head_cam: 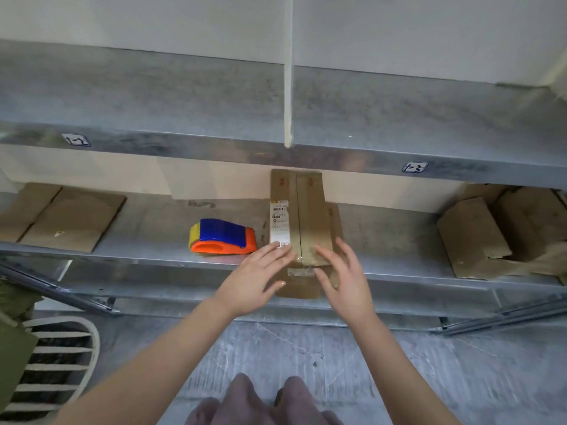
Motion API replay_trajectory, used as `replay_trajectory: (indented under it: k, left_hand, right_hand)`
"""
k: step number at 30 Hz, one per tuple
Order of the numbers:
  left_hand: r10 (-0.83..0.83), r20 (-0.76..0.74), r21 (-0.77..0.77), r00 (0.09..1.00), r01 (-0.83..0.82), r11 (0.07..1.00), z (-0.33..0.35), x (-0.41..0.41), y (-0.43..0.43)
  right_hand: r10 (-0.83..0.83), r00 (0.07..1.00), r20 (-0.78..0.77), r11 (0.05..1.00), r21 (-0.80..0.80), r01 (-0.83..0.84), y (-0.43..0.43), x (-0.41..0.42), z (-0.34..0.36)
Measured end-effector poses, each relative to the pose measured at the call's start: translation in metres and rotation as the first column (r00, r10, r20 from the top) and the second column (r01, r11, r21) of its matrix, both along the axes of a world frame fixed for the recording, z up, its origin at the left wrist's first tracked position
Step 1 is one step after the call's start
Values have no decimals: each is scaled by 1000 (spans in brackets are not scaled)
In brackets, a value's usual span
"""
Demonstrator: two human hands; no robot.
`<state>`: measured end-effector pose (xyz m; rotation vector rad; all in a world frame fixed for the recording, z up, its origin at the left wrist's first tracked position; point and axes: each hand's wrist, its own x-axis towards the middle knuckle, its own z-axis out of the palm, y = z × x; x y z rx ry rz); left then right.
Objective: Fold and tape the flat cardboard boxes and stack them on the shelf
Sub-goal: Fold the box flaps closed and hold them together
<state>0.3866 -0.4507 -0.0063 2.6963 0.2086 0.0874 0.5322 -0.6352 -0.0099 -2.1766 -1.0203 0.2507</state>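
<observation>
Both hands are released and flat, nothing clenched. The left hand (260,277) has straight fingers spread on the near end of the cardboard box (306,216), fingertips on the near corner of its white label (279,223). The right hand (343,277) mirrors it, fingers laid just past the centre seam. The box lies lengthwise on the shelf (147,228), its near end at the front edge, with a strip of tape showing on the near face. At nine o'clock from the box, just beside it, sits the orange, blue and yellow tape dispenser (222,237). Further out at nine o'clock lie flat cardboard sheets (67,216). At three o'clock, well apart, are folded boxes (491,231). At twelve o'clock runs the upper shelf (184,96). At seven o'clock, on the floor, stands a white slatted chair (95,342).
</observation>
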Motion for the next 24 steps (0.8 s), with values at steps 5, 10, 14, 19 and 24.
replay_trajectory:
  k: [5,10,14,19,24]
  left_hand:
    - [82,71,-109,994,-74,991,-3,8,-13]
    - [466,60,-343,883,-420,840,-4,4,-25]
    - [526,-98,-392,845,-519,760,-9,11,-44]
    - [592,-121,-579,797,-541,610,-13,14,-57]
    - [640,-58,-617,766,-532,580,-16,19,-40]
  right_hand:
    - [14,1000,-28,999,-43,-16,-3,-1,-2]
    - [-65,979,-196,997,18,70,-4,10,1]
    - [-185,948,-261,981,-115,159,2,3,-9]
    - [-139,862,-488,989,-28,144,-4,5,-18]
    - [-82,814,-575,994,14,110,-7,27,-9]
